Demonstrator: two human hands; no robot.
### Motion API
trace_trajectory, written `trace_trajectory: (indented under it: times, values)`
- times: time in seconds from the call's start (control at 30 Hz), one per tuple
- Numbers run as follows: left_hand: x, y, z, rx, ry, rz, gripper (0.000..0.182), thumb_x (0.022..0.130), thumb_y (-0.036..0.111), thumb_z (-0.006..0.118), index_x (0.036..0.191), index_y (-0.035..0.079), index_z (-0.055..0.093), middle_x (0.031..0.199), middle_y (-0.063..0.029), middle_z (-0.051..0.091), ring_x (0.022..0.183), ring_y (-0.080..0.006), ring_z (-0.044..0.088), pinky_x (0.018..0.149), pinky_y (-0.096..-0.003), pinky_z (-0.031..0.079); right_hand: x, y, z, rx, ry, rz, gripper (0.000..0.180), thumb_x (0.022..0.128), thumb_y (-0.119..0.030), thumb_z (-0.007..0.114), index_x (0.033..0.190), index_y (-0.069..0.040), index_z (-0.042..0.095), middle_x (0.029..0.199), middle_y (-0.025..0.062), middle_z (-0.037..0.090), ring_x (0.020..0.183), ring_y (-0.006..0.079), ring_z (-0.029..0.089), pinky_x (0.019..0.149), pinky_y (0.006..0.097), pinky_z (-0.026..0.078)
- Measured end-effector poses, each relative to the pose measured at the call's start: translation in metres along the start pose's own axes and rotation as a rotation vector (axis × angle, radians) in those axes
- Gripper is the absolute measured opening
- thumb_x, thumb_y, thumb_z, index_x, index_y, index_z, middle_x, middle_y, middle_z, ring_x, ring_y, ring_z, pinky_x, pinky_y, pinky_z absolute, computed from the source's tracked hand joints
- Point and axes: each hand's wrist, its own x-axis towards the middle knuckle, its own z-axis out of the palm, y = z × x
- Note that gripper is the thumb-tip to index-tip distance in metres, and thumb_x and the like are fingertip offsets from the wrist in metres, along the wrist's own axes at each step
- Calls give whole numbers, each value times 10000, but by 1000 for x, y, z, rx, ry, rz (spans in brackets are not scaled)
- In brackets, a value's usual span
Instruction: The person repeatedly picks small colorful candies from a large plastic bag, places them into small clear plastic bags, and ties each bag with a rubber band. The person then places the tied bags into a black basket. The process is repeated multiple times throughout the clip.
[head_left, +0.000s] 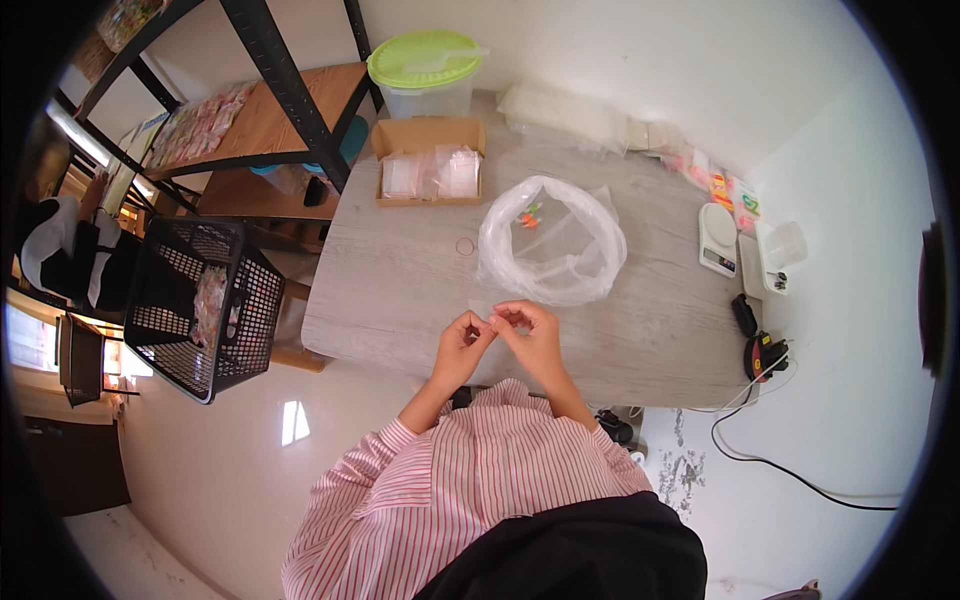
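Observation:
My left hand (460, 346) and my right hand (534, 339) meet fingertip to fingertip above the table's front part. Between their pinched fingers is a small clear plastic bag (478, 306), faint against the grey wood and partly hidden by the fingers. Just beyond them stands a large clear plastic bag (551, 291), its rim rolled down into a thick ring. Inside it, at the left, lie a few small wrapped candies (530, 217), green and orange. A thin rubber band (465, 246) rests on the table left of the large bag.
A cardboard box (429, 201) of clear small bags sits at the back left, before a green-lidded tub (427, 64). Rightward are a white kitchen scale (718, 234) and a power adapter (761, 356) with cables. A black basket (255, 315) and a person (75, 247) are left.

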Motion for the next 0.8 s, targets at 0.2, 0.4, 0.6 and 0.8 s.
trace_trajectory:
  times: [0.2, 0.4, 0.6, 0.8]
  values:
    - [-5, 1, 4, -49, 154, -16, 162, 853, 59, 596, 739, 60, 482, 695, 28, 492, 634, -34, 421, 533, -194, 351, -1, 5, -4, -123, 63, -33, 128, 762, -47, 666, 878, 3, 651, 783, 92, 671, 683, 147, 651, 617, 252, 494]
    - [-7, 14, 15, 278, 235, 249, 160, 834, 55, 608, 736, 21, 487, 672, -14, 475, 591, -72, 431, 512, -219, 357, -3, 1, -2, -157, 80, -23, 75, 757, 12, 648, 825, 17, 617, 795, 87, 655, 658, 118, 636, 608, 231, 504]
    - [-2, 22, 18, 316, 264, 251, 138, 822, 47, 614, 749, 1, 507, 702, -49, 489, 578, -100, 441, 512, -235, 366, -4, -7, 2, -147, 53, -87, 84, 746, 39, 630, 828, 21, 631, 806, 97, 655, 692, 129, 644, 630, 235, 512]
    - [0, 25, 12, 485, 156, 418, 91, 813, 52, 617, 833, 10, 538, 740, -51, 504, 657, -126, 463, 576, -256, 382, 0, -1, 5, -207, 82, -233, 179, 751, 69, 588, 893, 1, 673, 838, 100, 656, 720, 148, 633, 654, 231, 491]
